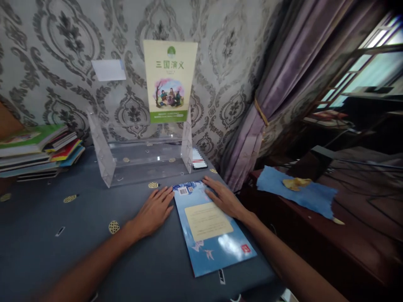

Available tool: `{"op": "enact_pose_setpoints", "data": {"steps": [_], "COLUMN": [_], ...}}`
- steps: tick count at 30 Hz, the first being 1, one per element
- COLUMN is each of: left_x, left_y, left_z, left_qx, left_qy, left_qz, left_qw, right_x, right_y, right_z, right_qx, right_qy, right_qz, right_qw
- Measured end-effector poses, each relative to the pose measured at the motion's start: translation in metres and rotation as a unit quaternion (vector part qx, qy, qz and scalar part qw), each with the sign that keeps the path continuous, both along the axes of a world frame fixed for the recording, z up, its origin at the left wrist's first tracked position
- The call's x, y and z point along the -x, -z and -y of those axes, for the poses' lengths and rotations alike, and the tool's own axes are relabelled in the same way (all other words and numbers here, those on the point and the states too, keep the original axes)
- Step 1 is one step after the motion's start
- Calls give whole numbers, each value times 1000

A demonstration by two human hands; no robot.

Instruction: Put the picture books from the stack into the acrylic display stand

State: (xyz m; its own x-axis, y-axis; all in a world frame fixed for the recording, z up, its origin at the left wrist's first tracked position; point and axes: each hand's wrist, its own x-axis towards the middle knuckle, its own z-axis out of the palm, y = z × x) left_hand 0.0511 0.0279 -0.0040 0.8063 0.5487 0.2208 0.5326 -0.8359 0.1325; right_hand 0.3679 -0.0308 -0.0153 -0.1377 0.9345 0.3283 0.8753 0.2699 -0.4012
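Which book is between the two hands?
The blue book lying flat by itself; the cream-and-green book stands upright, and the stacked books are farther left.

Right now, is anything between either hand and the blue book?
Nothing visible is. The right hand lies partly over the far right corner of the blue book. The left hand is at its far left edge, though whether it presses on the book can't be told.

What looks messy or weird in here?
The ragged blue sheet on the dark red surface at the right looks odd: its edges are uneven, and a crumpled yellowish scrap lies on it. I can't tell what the scrap is. At far left, the book stack looks untidy, its edges not lined up.
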Motion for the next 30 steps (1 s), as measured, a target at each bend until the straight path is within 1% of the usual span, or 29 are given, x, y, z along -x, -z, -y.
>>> {"op": "enact_pose_setpoints", "data": {"steps": [7,12,20,27,30], "left_x": [1,2,2,2,2], "left_y": [-4,-5,-5,-5,-4], "left_z": [0,-1,0,0,0], "left_qx": [10,-1,4,-3,2], "left_qy": [0,8,6,5,1], "left_qz": [-23,-9,-12,-13,-13], "left_qw": [1000,1000,1000,1000,1000], "right_x": [1,2,8,8,6], "right_y": [-5,-8,-15,-31,-36], "right_z": [5,22,66,122,140], "right_qx": [15,31,53,110,146], "right_qy": [-3,7,6,-33,-48], "right_qz": [-20,-22,-17,21,22], "right_qw": [1000,999,998,993,988]}}
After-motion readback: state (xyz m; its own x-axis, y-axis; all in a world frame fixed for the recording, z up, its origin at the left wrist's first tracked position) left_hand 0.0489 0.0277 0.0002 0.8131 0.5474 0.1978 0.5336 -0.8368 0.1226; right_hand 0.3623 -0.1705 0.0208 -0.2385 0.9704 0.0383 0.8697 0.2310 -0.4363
